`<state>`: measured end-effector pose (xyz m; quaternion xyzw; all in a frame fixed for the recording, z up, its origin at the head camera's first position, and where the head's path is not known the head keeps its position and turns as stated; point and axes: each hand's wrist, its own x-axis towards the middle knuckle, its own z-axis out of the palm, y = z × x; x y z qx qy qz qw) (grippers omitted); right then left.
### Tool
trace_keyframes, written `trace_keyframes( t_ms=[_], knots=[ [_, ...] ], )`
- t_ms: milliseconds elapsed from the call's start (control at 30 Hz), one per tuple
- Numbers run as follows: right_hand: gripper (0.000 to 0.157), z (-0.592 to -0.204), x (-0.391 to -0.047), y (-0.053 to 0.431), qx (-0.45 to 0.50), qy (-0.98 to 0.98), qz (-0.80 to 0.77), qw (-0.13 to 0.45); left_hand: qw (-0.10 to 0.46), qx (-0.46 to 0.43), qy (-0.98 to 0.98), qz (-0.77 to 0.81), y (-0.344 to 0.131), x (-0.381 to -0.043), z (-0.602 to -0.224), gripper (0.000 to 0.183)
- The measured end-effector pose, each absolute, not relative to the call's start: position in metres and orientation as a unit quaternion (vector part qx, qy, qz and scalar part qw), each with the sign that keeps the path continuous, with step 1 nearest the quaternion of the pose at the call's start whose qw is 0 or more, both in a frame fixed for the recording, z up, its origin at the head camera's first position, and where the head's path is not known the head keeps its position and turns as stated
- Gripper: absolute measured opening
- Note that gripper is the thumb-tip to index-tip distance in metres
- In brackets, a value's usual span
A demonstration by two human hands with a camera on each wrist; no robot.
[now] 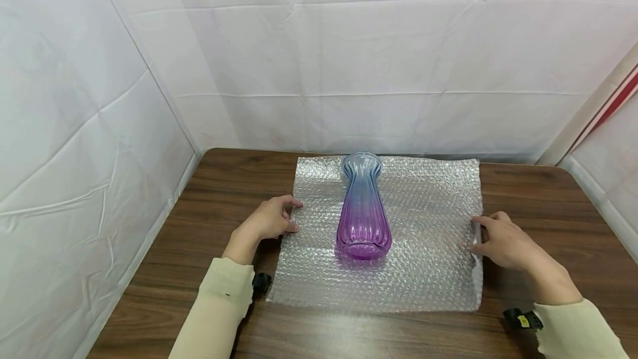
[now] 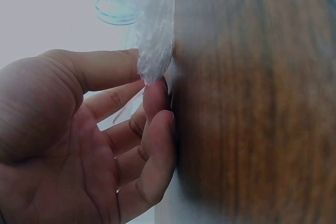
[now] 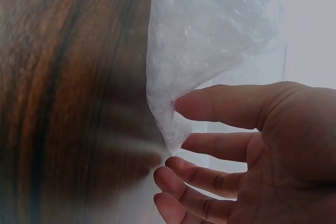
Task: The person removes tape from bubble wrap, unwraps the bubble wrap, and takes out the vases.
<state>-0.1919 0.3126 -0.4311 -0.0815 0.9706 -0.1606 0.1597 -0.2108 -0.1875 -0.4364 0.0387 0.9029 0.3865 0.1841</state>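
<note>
A glass vase (image 1: 364, 209), blue at its flared mouth and purple at its base, lies on its side on a sheet of bubble wrap (image 1: 428, 259), mouth pointing away from the person. The bubble wrap spreads out beneath the vase on all sides, reaching further to its right than to its left, over a dark wood-grain worktop (image 1: 518, 193). To the left of the vase, the left hand (image 1: 269, 219) pinches one side edge of the wrap, the thumb and a fingertip making the grip. To the right of the vase, the right hand (image 1: 508, 241) has its grip on the opposite edge, pinched between thumb and forefinger; that edge curls up a little. Both hands are well apart from the vase, nearer its base than its mouth. Beyond the vase's mouth hangs a creased white cloth (image 1: 369, 71).
</note>
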Motion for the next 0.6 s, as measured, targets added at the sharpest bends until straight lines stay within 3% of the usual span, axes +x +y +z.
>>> trace_keyframes(
  t_ms=[600],
  knots=[
    [0.078, -0.43, -0.1906, 0.3195, -0.077, 0.972, -0.158, 0.157, 0.184, 0.041, 0.905, 0.382, -0.1878, -0.2105, -0.4358, 0.055]
  ],
)
